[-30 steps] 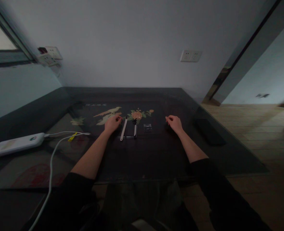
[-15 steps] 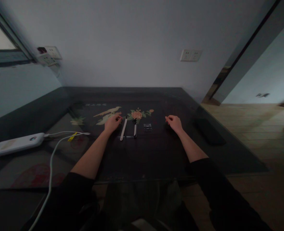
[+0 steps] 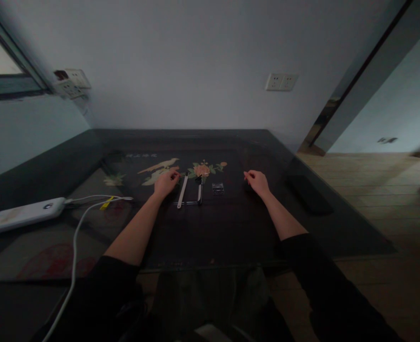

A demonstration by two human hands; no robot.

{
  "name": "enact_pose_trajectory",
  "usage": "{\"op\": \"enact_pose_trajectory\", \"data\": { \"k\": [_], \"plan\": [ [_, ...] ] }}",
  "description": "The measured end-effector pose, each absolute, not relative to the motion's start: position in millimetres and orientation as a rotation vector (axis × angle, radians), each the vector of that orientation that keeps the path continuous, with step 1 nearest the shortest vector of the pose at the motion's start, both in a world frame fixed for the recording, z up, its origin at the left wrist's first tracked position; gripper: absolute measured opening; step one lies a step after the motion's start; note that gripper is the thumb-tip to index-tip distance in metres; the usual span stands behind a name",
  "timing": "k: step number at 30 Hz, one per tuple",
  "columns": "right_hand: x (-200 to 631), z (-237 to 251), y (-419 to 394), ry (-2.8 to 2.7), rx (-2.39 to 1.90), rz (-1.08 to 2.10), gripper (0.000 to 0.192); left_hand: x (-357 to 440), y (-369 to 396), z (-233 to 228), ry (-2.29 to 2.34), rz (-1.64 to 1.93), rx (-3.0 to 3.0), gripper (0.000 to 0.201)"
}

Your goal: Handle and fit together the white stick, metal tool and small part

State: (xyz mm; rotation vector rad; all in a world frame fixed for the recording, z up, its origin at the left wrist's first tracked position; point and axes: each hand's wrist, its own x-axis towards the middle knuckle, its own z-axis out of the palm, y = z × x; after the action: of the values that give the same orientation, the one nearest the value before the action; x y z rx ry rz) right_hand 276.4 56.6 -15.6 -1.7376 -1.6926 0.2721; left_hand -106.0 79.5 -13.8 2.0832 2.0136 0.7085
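My left hand (image 3: 166, 183) rests on the dark table (image 3: 231, 228) with its fingers curled, just left of a thin white strip (image 3: 182, 191). Beside the strip lies a dark slim tool (image 3: 199, 190), both on a clear flat sheet. A small clear plastic box (image 3: 217, 188) sits to their right. My right hand (image 3: 257, 182) rests on the table further right, fingers loosely curled, holding nothing that I can see.
A white power bank (image 3: 21, 213) with white cables (image 3: 78, 228) lies at the left. A dark flat object (image 3: 308, 194) lies near the table's right edge. The tabletop carries a bird and flower picture (image 3: 181, 168). Wall sockets (image 3: 281, 81) are behind.
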Motion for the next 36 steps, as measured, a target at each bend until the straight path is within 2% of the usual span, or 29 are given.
{"op": "enact_pose_trajectory", "data": {
  "k": [36],
  "plan": [
    [276.8,-15.1,56.1,-1.719,-1.757,0.262,0.036,-107.2,81.5,-15.7,2.007,0.702,2.080,0.029]
  ]
}}
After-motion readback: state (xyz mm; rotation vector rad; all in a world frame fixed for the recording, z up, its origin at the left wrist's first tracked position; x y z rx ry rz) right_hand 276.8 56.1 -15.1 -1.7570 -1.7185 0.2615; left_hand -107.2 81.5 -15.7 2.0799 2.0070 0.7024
